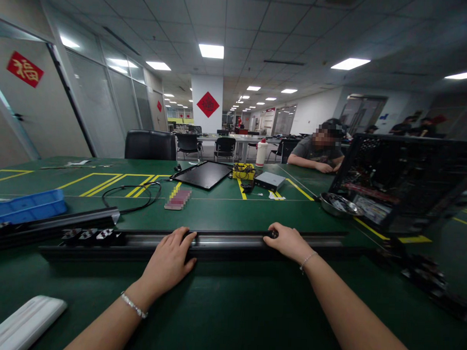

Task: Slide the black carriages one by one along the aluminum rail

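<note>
Well apart, left hand [169, 260] and right hand [288, 243] hold the rail [230, 242]

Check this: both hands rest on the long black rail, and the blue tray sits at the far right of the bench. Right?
No: the blue tray sits at the left of the bench, not the far right, as the head view shows. The left hand and right hand do rest on the long black rail.

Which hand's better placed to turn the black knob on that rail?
Probably the right hand: it's touching the black knob, while the left hand rests farther along the black rail.
</note>
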